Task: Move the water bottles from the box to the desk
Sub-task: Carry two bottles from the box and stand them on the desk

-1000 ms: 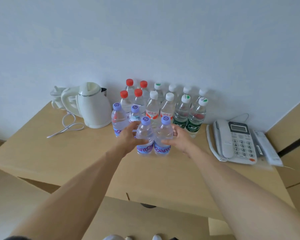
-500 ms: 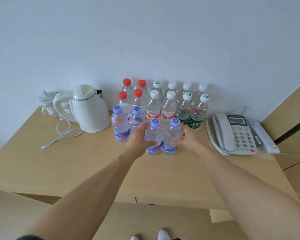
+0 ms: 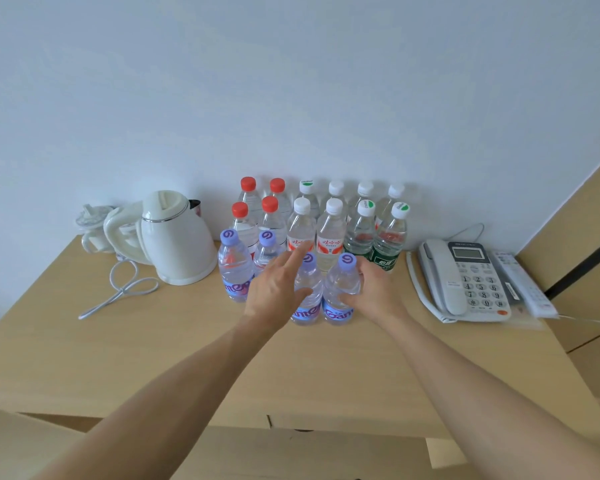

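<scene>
Two purple-capped water bottles stand side by side on the wooden desk (image 3: 153, 341), in front of the other rows. My left hand (image 3: 278, 289) is beside the left front bottle (image 3: 305, 311) with its fingers stretched out; only the thumb is near the bottle. My right hand (image 3: 376, 289) curls round the right front bottle (image 3: 338, 311), thumb on its front and fingers behind it. Two more purple-capped bottles (image 3: 234, 268) stand just behind to the left. The box is out of view.
Red-capped bottles (image 3: 245, 216), white-capped bottles (image 3: 331, 230) and green-labelled bottles (image 3: 387, 244) stand in rows against the wall. A white kettle (image 3: 177, 237) with a loose cord (image 3: 122, 292) stands to the left. A desk phone (image 3: 465, 278) and a remote (image 3: 523, 285) lie to the right.
Both hands set the two front bottles down close to the rows. My left hand has let go and spread its fingers. The view has shifted nearer to the desk.
</scene>
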The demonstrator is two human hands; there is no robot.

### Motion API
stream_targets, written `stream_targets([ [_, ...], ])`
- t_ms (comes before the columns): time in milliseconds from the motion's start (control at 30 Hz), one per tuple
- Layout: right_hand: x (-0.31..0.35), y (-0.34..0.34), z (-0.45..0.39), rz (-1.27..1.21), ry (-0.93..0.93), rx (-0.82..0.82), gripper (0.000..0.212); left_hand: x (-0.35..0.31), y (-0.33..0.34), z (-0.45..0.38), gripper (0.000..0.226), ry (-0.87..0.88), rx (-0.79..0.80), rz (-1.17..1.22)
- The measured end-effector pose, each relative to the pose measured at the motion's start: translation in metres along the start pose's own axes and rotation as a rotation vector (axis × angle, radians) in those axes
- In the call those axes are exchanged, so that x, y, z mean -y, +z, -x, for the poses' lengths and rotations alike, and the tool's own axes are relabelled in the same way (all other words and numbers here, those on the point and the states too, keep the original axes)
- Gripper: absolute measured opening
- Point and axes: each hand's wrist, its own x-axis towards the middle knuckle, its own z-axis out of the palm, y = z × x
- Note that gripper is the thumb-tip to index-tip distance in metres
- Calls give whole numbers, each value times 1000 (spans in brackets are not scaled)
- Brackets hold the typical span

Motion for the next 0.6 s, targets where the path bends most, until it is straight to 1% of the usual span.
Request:
stream_targets([
  [100,0,3,2,46,-53,-60,53,-2,-2,-4,78,95,7,-115],
  [233,-2,4,3,58,-81,-82,52,-2,-1,-11,76,121,18,-110],
  [300,-2,3,3,53,-88,-79,55,-4,-2,-16,75,129,40,-110],
  [600,-4,3,4,32,-90,-78,57,-8,-7,-57,64,106,136,-251],
])
